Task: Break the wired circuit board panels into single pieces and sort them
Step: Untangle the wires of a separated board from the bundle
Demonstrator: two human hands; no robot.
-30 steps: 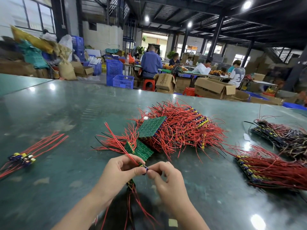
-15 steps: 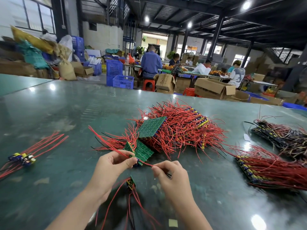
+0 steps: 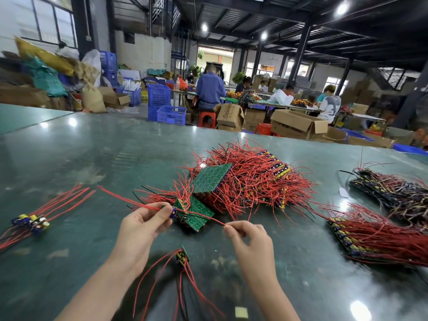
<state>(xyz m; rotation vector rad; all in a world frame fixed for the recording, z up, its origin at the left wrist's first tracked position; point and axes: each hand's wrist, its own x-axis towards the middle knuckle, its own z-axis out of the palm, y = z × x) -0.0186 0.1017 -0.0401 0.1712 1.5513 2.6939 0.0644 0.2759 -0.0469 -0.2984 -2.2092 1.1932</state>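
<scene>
Single board piece: pinched in left hand. Its red wire: stretched rightward, end pinched by right hand. Panel: on surface just behind.

My glossy dark-green table mirrors ceiling lamps; red wires plastic-coated, smooth; matt green circuit board; brown cardboard boxes, blue plastic crates behind.
</scene>
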